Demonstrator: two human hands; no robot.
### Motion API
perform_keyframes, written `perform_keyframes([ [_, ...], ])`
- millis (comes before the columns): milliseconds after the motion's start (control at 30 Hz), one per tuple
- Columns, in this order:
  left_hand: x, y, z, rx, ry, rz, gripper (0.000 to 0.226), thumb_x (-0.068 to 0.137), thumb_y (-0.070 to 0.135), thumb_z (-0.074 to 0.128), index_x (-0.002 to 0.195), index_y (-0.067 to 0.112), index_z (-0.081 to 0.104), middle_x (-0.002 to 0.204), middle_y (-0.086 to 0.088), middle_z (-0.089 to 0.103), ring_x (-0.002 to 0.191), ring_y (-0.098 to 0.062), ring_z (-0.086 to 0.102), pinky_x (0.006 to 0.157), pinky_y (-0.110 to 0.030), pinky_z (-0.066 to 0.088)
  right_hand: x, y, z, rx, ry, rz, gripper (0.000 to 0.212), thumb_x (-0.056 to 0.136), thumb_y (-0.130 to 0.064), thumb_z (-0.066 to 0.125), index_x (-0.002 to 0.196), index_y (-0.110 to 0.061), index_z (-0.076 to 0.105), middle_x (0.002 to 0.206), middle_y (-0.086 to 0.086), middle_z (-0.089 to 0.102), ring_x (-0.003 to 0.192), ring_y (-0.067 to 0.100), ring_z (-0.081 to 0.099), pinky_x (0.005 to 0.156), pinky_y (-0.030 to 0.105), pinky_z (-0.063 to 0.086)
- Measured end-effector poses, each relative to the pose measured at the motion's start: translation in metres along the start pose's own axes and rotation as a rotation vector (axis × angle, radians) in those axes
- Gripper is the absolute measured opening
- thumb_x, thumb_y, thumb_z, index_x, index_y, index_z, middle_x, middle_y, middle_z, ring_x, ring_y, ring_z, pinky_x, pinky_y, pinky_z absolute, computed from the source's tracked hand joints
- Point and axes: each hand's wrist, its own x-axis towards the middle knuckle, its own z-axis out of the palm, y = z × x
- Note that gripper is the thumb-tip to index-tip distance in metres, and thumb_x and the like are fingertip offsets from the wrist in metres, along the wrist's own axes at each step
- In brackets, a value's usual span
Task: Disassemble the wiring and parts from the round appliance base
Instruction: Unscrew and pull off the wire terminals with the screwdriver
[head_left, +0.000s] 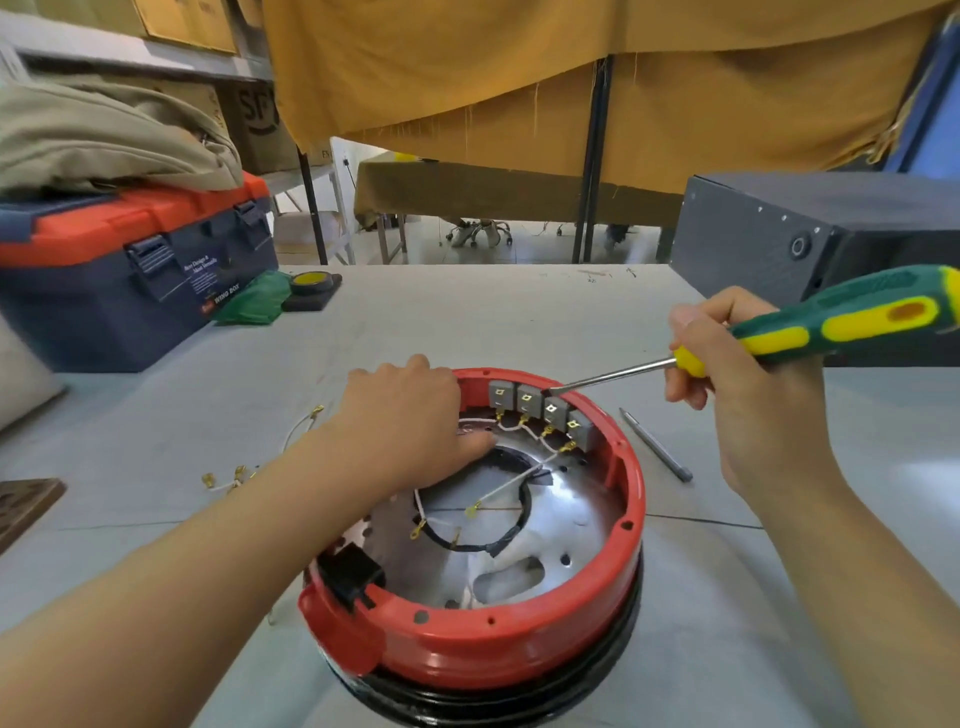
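Nearest, the round red plastic appliance base (519, 660) sits on the grey cloth-covered table (467, 322), centre-near, open side up, w/ a black ring under it. A black plastic block (350, 574) is fixed at its near-left rim. Inside: shiny metal plate (566, 519) w/ a black-edged round opening, and thin white wires w/ gold terminals (498, 499) crossing it.

At the base's far rim stands a row of four grey switch blocks (540, 410), gold contacts on top, white wires running to them. The left hand (410, 421) rests on the far-left part of the base, fingers bent down over the rim & inner wiring; whether it pinches a wire, can't tell. The right hand (737, 374), just right of the base, has fingers curled round the green-and-yellow-handled screwdriver (831, 327); its metal tip touches the top of the switch row, approx. at the third block.

Left of the base lie loose white wires w/ gold connectors (244, 467). Right of it, a slim grey metal tool (657, 447) lies on the cloth.

Farther: a green cloth (254, 301) and a yellow-and-black tape roll (311, 283) mid-left, beside a navy toolbox w/ orange lid (130, 280) carrying a khaki fabric bundle (104, 140). Far right, a dark grey metal box (810, 239). Behind all hangs a mustard-yellow cloth (571, 78).
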Motion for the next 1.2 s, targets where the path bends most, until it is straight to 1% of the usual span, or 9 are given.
perform_keyframes([
  [67, 0.006, 0.001, 0.000, -0.085, -0.062, 0.088, 0.080, 0.079, 0.075, 0.039, 0.132, 0.016, 0.041, 0.135, -0.011, 0.039, 0.130, -0.032, 0.037, 0.103, -0.050, 0.033, 0.000, 0.000, -0.002, -0.023, 0.003, -0.007, 0.026, 0.076, -0.037, 0.060, 0.056, -0.024, 0.051, 0.046, -0.001, 0.050, 0.042, 0.012, 0.048, 0.044, 0.015, 0.037],
  [100, 0.007, 0.001, 0.000, -0.166, -0.102, 0.182, 0.086, 0.077, 0.077, 0.039, 0.143, 0.022, 0.029, 0.153, -0.005, 0.020, 0.142, -0.029, 0.019, 0.112, -0.053, 0.021, 0.000, 0.000, -0.002, -0.034, 0.001, -0.011, 0.026, 0.076, -0.037, 0.060, 0.056, -0.024, 0.051, 0.046, -0.002, 0.050, 0.042, 0.012, 0.048, 0.045, 0.014, 0.036],
  [133, 0.008, 0.002, -0.001, -0.247, -0.139, 0.284, 0.089, 0.076, 0.078, 0.040, 0.148, 0.033, 0.015, 0.159, 0.003, 0.001, 0.146, -0.024, 0.003, 0.115, -0.055, 0.009, 0.000, 0.001, -0.002, -0.046, -0.002, -0.016, 0.025, 0.076, -0.035, 0.060, 0.056, -0.024, 0.051, 0.046, -0.002, 0.049, 0.042, 0.011, 0.048, 0.045, 0.013, 0.036],
  [200, 0.008, 0.003, 0.001, -0.326, -0.184, 0.429, 0.089, 0.074, 0.078, 0.042, 0.146, 0.047, 0.000, 0.157, 0.014, -0.013, 0.146, -0.018, -0.011, 0.115, -0.057, -0.003, 0.000, 0.001, -0.003, -0.073, -0.015, -0.028, 0.025, 0.078, -0.029, 0.060, 0.057, -0.021, 0.051, 0.044, -0.003, 0.048, 0.040, 0.008, 0.046, 0.045, 0.011, 0.035],
  [400, 0.016, 0.003, 0.005, -0.162, -0.151, 0.465, 0.094, 0.071, 0.083, 0.040, 0.145, 0.049, -0.007, 0.157, 0.017, -0.005, 0.144, -0.020, 0.006, 0.111, -0.057, 0.021, -0.004, -0.004, -0.002, -0.157, -0.024, -0.088, 0.027, 0.078, -0.033, 0.055, 0.057, -0.016, 0.051, 0.043, -0.004, 0.043, 0.040, 0.006, 0.041, 0.046, 0.011, 0.034],
  [567, 0.020, 0.009, 0.006, -0.105, -0.108, 0.407, 0.096, 0.070, 0.085, 0.035, 0.146, 0.044, -0.006, 0.157, 0.013, 0.003, 0.139, -0.025, 0.017, 0.105, -0.054, 0.030, -0.006, -0.005, -0.002, -0.161, 0.014, -0.116, 0.030, 0.081, -0.032, 0.055, 0.057, -0.015, 0.049, 0.044, -0.007, 0.044, 0.041, 0.007, 0.042, 0.047, 0.015, 0.034],
  [667, 0.019, 0.010, 0.011, -0.136, -0.056, 0.394, 0.093, 0.071, 0.085, 0.033, 0.147, 0.044, -0.004, 0.156, 0.012, 0.007, 0.138, -0.025, 0.019, 0.106, -0.052, 0.029, -0.007, -0.001, -0.002, -0.227, -0.008, -0.129, 0.033, 0.085, -0.022, 0.054, 0.058, -0.004, 0.048, 0.044, -0.006, 0.045, 0.042, 0.006, 0.042, 0.050, 0.013, 0.034],
  [834, 0.018, 0.008, 0.018, -0.195, -0.019, 0.399, 0.091, 0.072, 0.083, 0.032, 0.147, 0.045, -0.003, 0.156, 0.014, 0.005, 0.140, -0.022, 0.013, 0.111, -0.050, 0.021, -0.012, 0.002, 0.003, -0.354, -0.075, -0.227, 0.032, 0.085, -0.019, 0.055, 0.056, -0.026, 0.044, 0.047, -0.020, 0.051, 0.049, -0.001, 0.050, 0.055, 0.007, 0.034],
  [1201, 0.017, 0.007, 0.018, -0.248, -0.047, 0.409, 0.088, 0.075, 0.079, 0.034, 0.147, 0.045, -0.004, 0.157, 0.014, 0.000, 0.143, -0.020, 0.005, 0.115, -0.051, 0.012, -0.012, 0.003, 0.004, -0.372, -0.121, -0.231, 0.031, 0.085, -0.017, 0.051, 0.058, -0.027, 0.043, 0.048, -0.021, 0.051, 0.051, -0.001, 0.050, 0.055, 0.007, 0.033],
])
